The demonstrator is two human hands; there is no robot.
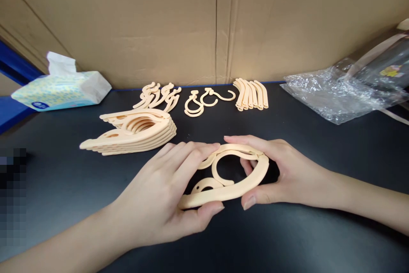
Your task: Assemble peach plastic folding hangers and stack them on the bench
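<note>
Between my hands, just above the dark tabletop, is a cream plastic folding hanger [252, 181], folded so its hook curls inside the arms. My left hand [169, 185] wraps round its left end, thumb along the near arm and fingers over the far one. With my right hand [277, 166] I grip the rounded right end, thumb at the near side and fingers at the far side. The hanger's left tips are hidden under my left hand. Behind my left hand lies a stack of similar folded hangers [147, 141].
Along the back lie curved cream pieces [156, 96], loose hooks [194, 109] and a row of hanger arms [251, 94]. A tissue pack [67, 90] stands at the back left. Clear plastic bags [338, 94] lie at the right. A cardboard wall [159, 21] rises behind the table [239, 239].
</note>
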